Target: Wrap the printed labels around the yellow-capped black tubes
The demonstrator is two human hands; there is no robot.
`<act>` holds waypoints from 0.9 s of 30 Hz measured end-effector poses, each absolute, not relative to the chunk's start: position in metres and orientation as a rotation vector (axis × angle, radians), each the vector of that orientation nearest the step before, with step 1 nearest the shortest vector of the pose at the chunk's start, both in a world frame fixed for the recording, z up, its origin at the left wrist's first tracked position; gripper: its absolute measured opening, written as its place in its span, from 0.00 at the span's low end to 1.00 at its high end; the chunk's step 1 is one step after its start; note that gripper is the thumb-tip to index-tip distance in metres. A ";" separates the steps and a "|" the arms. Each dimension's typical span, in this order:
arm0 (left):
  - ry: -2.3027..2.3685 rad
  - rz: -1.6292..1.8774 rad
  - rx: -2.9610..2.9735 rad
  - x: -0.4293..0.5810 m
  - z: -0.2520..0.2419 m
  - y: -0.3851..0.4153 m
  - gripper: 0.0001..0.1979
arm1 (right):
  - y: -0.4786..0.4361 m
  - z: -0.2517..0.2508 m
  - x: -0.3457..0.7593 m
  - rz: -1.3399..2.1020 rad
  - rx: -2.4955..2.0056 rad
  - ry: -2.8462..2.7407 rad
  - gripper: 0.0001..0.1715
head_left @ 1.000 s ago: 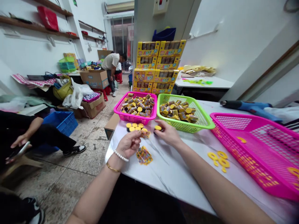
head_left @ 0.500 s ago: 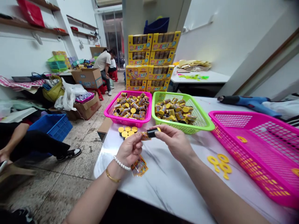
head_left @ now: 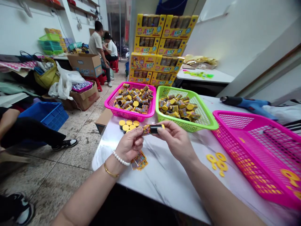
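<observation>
My right hand (head_left: 178, 139) pinches a small black tube (head_left: 154, 129) with a yellow cap at its right end. My left hand (head_left: 129, 144) holds a printed yellow-orange label sleeve (head_left: 146, 129) between thumb and fingers. The sleeve meets the tube's left end; whether it goes around it I cannot tell. Below my left hand lies a small pile of flat printed sleeves (head_left: 140, 161). Just beyond that hand stand several yellow-capped black tubes (head_left: 125, 127), grouped upright on the white table (head_left: 162, 185).
Labelled tubes fill a pink basket (head_left: 129, 115) and a green basket (head_left: 202, 123) behind my hands. On the right are yellow ring-shaped pieces (head_left: 221, 164), a larger pink basket (head_left: 237, 150) and a blue heat gun (head_left: 249, 105). Stacked yellow boxes (head_left: 147, 62) stand behind. Other people sit at left.
The sleeve and the tube have come into one line, end to end, and the sleeve shows more. Both hands keep their holds. The camera view has shifted a little.
</observation>
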State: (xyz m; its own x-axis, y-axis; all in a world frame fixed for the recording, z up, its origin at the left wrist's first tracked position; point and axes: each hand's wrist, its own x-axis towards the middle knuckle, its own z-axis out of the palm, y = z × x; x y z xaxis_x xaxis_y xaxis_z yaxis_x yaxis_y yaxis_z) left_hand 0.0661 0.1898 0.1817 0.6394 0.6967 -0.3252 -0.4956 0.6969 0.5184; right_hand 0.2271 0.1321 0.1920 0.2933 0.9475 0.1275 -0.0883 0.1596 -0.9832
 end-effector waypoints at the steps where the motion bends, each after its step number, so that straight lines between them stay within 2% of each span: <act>1: 0.548 0.702 0.411 0.066 0.183 0.190 0.09 | 0.131 0.193 0.227 0.921 -1.141 -0.987 0.24; 11: 0.544 0.708 0.401 0.068 0.181 0.191 0.09 | 0.130 0.189 0.222 0.906 -1.178 -0.973 0.25; 18: 0.544 0.731 0.367 0.066 0.179 0.191 0.10 | 0.124 0.195 0.221 0.668 -1.299 -1.202 0.20; 24: 0.502 0.728 0.392 0.065 0.179 0.191 0.07 | 0.119 0.200 0.217 0.715 -1.216 -1.212 0.19; 27: 0.438 0.702 0.410 0.065 0.179 0.190 0.09 | 0.121 0.198 0.218 0.752 -1.204 -1.143 0.20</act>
State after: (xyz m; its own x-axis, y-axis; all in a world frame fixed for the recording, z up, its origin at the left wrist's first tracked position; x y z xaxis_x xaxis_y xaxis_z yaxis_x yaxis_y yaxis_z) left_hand 0.0646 0.1896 0.1794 0.6812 0.6901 -0.2443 -0.5230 0.6923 0.4972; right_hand 0.2176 0.1212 0.1980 0.2964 0.9170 0.2669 0.1182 0.2420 -0.9630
